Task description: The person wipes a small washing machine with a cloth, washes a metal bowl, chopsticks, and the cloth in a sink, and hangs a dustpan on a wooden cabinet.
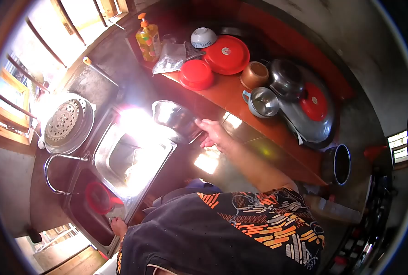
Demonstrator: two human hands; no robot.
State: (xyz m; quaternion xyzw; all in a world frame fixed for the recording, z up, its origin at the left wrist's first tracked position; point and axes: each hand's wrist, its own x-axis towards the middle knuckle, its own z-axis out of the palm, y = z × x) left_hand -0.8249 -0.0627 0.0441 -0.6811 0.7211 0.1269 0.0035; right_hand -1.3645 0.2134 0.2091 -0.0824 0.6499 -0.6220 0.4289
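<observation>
My right hand (214, 134) grips the rim of a shiny metal bowl (174, 117), thumb on one side and fingers curled on the other. The bowl is tilted beside the bright basin of a steel sink (167, 153). Lower down, my left hand (118, 226) is curled at the sink's front edge, by the darker basin. What it holds, if anything, I cannot make out. A red plastic vessel (99, 198) sits in that darker basin, near the left hand. Strong glare hides part of the bright basin and whatever lies in it.
A curved faucet (48, 176) stands behind the sink, near a perforated steamer tray (64, 120). The red-brown counter (222, 98) carries a yellow soap bottle (148, 40), red lids (226, 54), a white bowl (203, 37), a brown pot (254, 75) and a metal mug (263, 101).
</observation>
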